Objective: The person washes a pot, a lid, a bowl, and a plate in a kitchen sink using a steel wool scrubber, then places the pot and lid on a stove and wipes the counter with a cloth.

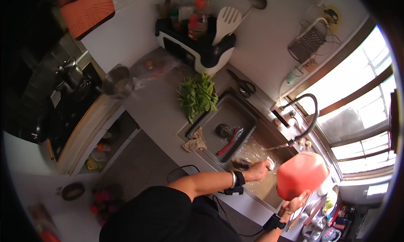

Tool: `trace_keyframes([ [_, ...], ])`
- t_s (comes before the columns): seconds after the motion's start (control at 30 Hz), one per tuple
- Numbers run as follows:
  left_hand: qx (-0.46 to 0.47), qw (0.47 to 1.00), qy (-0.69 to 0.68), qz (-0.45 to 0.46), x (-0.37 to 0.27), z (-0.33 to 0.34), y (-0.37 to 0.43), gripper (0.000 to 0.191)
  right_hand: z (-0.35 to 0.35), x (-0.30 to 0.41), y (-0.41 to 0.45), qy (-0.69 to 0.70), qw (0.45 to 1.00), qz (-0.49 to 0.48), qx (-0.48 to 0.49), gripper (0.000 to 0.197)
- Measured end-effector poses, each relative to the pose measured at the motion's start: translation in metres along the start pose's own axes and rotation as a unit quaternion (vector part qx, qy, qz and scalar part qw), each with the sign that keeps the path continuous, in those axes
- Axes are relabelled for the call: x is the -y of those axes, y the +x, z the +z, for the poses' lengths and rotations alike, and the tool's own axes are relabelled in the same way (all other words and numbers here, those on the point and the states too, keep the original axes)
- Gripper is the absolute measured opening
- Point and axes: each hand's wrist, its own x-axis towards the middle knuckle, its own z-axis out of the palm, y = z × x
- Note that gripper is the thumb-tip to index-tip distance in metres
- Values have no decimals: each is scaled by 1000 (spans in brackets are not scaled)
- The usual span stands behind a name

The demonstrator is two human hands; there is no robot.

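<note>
My left hand [257,171] is closed on a small whitish thing [270,163] over the water-filled sink basin [260,185]; what it is cannot be told. A dark, blurred object [241,164] lies in the water beside that hand. My right hand [294,204] grips the rim of a coral plastic container [301,175], tilted with its bottom facing up at the basin's right edge. Water runs from a flexible-neck faucet [311,125] into the basin. In the grey tray [238,111] over the sink's left part are a metal scourer [223,130] and a red-handled tool [228,143].
A beige cloth [195,142] drapes the tray's corner. Leafy greens [198,96], black-handled scissors [243,85] and a metal pot [118,82] stand on the counter. A holder [202,49] with bottles and utensils is behind. Dishes [314,227] crowd the right side.
</note>
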Motion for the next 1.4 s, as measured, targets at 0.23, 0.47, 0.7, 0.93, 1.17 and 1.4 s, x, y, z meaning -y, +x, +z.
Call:
trace_keyframes([
  [0.23, -95, 985, 107, -99, -51, -76, -2, 10, -20, -17, -10, -309, 923, -99, 206, 24],
  [0.47, -199, 979, -3, 39, -90, -101, -18, 6, 0, -30, -39, -418, 825, -234, 299, 16],
  [0.7, -260, 962, 0, -82, -22, -100, -90, 10, 62, -24, -51, -430, 673, -422, 429, 17],
  [0.93, -222, 972, -8, -81, -10, -87, -120, 7, 155, -76, -46, -377, 632, -483, 475, 12],
  [1.17, -225, 972, -30, -56, -1, -112, -110, 8, 175, -76, -57, -393, 615, -456, 509, 42],
  [1.4, -10, 978, -203, -45, -68, -71, -48, 8, 81, -82, -38, -241, 865, 407, 170, 68],
])
